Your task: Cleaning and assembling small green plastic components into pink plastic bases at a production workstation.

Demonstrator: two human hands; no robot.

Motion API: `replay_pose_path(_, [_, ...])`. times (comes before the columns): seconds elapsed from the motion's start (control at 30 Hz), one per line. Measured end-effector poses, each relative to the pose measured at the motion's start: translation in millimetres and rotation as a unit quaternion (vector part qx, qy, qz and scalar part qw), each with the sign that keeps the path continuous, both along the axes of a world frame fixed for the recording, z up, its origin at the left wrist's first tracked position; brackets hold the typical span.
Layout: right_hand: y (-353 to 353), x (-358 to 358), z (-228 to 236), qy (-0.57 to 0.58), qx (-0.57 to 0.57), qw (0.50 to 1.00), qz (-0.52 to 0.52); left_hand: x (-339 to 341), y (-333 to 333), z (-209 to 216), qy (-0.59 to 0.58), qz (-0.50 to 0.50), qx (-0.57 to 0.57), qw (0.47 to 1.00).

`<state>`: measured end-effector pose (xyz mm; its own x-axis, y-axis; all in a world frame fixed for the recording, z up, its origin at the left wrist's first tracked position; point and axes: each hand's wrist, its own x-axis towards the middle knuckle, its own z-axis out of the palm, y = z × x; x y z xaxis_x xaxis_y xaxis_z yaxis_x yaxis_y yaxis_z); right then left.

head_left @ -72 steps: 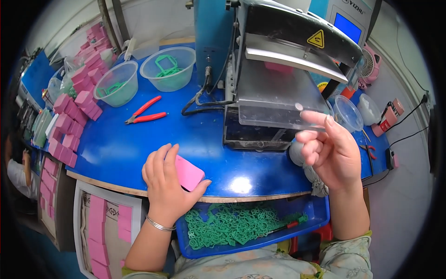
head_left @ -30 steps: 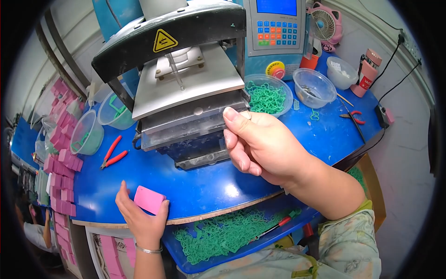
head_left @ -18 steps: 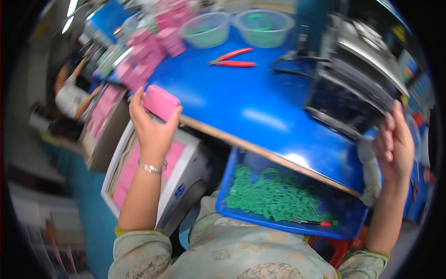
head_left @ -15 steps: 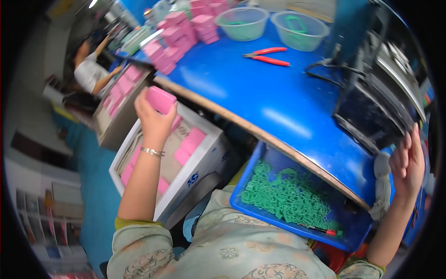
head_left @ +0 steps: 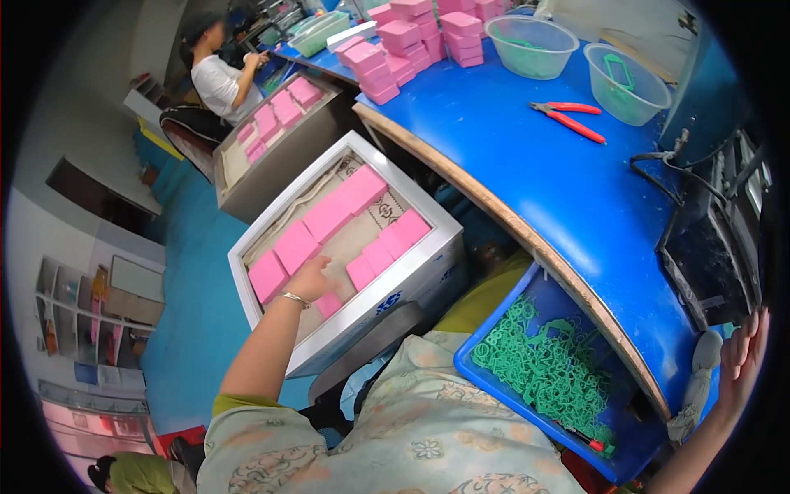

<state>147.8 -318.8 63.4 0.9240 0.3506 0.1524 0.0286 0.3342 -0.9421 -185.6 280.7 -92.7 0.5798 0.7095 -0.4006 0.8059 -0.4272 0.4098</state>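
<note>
Pink flat rectangular boxes (head_left: pixel 329 216) lie in rows inside white open carton (head_left: pixel 428 272), frame centre-left. Left hand (head_left: pixel 311 280) reaches among them, fingers loosely spread, seemingly gripping nothing. Right hand (head_left: pixel 743 362) open, lower right edge. Step: placing box in carton; next: withdraw hand.

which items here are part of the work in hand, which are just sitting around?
In hand:
left hand over pink boxes in white carton
right hand at blue table edge

Lying about:
red pliers
clear bowls
green parts tray
</note>
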Motion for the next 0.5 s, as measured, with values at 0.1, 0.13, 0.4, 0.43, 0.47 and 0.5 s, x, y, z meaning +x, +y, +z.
replay_pose_path(0.1, [12.4,-5.3,5.2,0.003,0.03,0.999,0.018,-7.1,-1.5,10.0,0.294,-0.154,0.033,0.943])
replay_pose_path(0.13, [20.3,-9.6,8.8,0.009,0.002,1.0,-0.019,-4.5,-4.8,16.4,0.293,-0.156,0.036,0.943])
replay_pose_path(0.4, [104.3,-130.0,8.3,-0.077,-0.241,0.967,-0.012,90.2,-105.4,98.7,-0.279,-0.054,-0.081,0.955])
replay_pose_path(0.43, [116.8,-132.7,6.1,0.004,-0.212,0.973,0.087,102.7,-131.8,104.6,-0.354,-0.034,-0.226,0.907])
replay_pose_path(0.47, [135.7,-133.3,-3.3,-0.064,-0.222,0.961,0.149,112.7,-159.6,108.8,-0.417,-0.099,-0.295,0.854])
replay_pose_path(0.5, [151.6,-131.4,-9.5,-0.173,-0.289,0.924,0.18,122.2,-185.5,112.3,-0.416,-0.164,-0.319,0.836])
